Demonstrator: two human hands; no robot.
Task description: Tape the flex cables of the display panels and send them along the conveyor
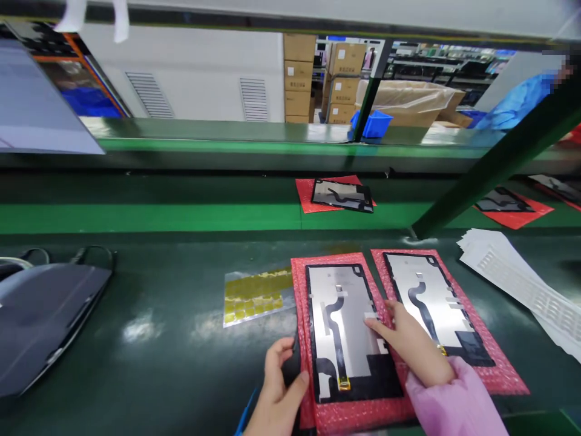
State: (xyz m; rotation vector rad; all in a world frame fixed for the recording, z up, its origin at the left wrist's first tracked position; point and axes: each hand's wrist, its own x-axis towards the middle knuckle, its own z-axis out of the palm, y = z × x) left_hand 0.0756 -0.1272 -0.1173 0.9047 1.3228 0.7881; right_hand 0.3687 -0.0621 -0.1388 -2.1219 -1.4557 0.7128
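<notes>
A flat tablet screen panel (pixel 354 339) lies back side up on a pink bubble-wrap sheet (pixel 302 284) in front of me. It has a silver back, black edges and a dark curved flex cable with a gold end. My left hand (pixel 282 387) is at the sheet's lower left edge, thumb over the edge and fingers curved apart beside it. My right hand (pixel 411 342) reaches over the panel's right edge. Its thumb presses near a small white tab, and the fingers bend at the edge, partly hidden. A second screen panel (pixel 415 275) on pink bubble wrap lies to the right, partly behind my right arm.
Yellow stickers (pixel 254 297) on a clear sheet lie left of the panels. White label sheets (pixel 521 278) lie right. Another panel (pixel 342 194) rests on the green ledge behind. A slanted green post (pixel 490 157) stands right; a dark grey device (pixel 49 315) sits left.
</notes>
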